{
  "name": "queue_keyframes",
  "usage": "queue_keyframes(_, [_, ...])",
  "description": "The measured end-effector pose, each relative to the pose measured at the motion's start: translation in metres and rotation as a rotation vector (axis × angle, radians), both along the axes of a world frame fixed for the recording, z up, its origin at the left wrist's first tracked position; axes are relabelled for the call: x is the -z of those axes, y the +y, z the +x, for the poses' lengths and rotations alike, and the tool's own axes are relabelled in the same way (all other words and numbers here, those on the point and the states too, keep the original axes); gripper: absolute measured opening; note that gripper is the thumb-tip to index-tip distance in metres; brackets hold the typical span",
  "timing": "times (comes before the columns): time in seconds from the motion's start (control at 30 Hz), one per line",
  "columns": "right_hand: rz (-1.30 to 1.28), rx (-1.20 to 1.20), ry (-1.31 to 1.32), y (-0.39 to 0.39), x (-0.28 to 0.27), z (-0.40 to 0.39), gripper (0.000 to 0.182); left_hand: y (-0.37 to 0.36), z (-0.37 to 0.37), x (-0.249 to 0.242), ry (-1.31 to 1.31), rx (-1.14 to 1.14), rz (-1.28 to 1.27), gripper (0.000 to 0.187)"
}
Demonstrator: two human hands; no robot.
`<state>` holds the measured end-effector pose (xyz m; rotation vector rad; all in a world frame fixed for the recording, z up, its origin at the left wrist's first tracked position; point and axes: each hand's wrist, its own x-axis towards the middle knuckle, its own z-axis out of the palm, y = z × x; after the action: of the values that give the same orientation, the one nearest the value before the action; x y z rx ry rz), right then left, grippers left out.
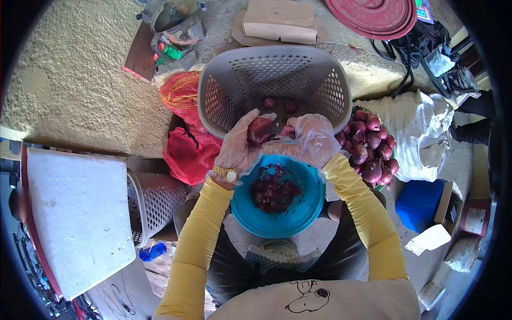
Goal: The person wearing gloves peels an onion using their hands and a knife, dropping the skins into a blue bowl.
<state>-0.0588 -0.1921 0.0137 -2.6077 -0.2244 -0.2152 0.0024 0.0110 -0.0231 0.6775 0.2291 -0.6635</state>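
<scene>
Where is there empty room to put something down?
The rough ledge left of the red bag is bare, and so is the white board beside the lattice basket. It's crowded around the blue bowl, grey basket and onions.

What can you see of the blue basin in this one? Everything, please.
The basin is round and wide-rimmed, smooth, plastic by its look. It stands upright between the person's knees, on the near side of the basket. Dark purple peelings heap in its middle, with scraps scattered around. Both gloved hands are at its far rim; whether they touch it I can't tell.
</scene>
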Motion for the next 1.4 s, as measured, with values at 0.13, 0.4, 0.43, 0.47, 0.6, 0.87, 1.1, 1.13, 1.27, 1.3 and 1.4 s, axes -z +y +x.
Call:
queue_keyframes(0.13, [-0.059, 0.019, 0.197, 0.004, -0.012, 0.000, 0.074, 0.000, -0.002, -0.016, 0.106, 0.059, -0.068, 0.036])
queue_keyframes(0.4, [-0.046, 0.000, 0.166, 0.002, -0.004, -0.002, 0.070, -0.001, 0.000, -0.011, 0.116, 0.035, -0.048, 0.036])
queue_keyframes(0.43, [-0.052, 0.004, 0.075, 0.001, 0.002, -0.003, 0.070, -0.002, 0.000, -0.013, 0.127, 0.029, -0.040, 0.036])
queue_keyframes(0.47, [-0.053, 0.004, 0.075, -0.001, 0.006, -0.004, 0.070, -0.002, 0.001, -0.010, 0.127, 0.028, -0.040, 0.036])
queue_keyframes(0.6, [0.013, -0.004, 0.097, 0.001, -0.004, -0.004, 0.073, 0.000, 0.004, 0.013, -0.044, 0.054, 0.068, 0.038])
queue_keyframes(0.87, [-0.001, -0.028, 0.081, -0.002, 0.009, -0.002, 0.064, 0.003, 0.003, 0.010, 0.058, 0.124, -0.087, 0.041])
queue_keyframes(1.1, [-0.062, -0.066, -0.009, 0.001, 0.009, -0.002, 0.068, 0.003, 0.003, 0.011, 0.184, 0.116, -0.123, 0.045])
queue_keyframes(1.13, [-0.069, -0.068, -0.015, 0.001, 0.006, -0.002, 0.063, 0.003, 0.003, 0.014, 0.182, 0.096, -0.093, 0.045])
queue_keyframes(1.27, [-0.123, -0.076, 0.014, 0.004, 0.000, -0.001, 0.061, 0.002, 0.005, 0.039, 0.068, 0.075, -0.012, 0.046])
queue_keyframes(1.3, [-0.102, -0.103, 0.014, 0.004, 0.001, -0.001, 0.061, 0.002, 0.005, 0.047, 0.030, 0.068, 0.015, 0.047])
queue_keyframes(1.4, [-0.079, -0.143, 0.018, 0.003, 0.006, -0.001, 0.062, 0.002, 0.006, 0.068, -0.084, 0.048, 0.097, 0.048])
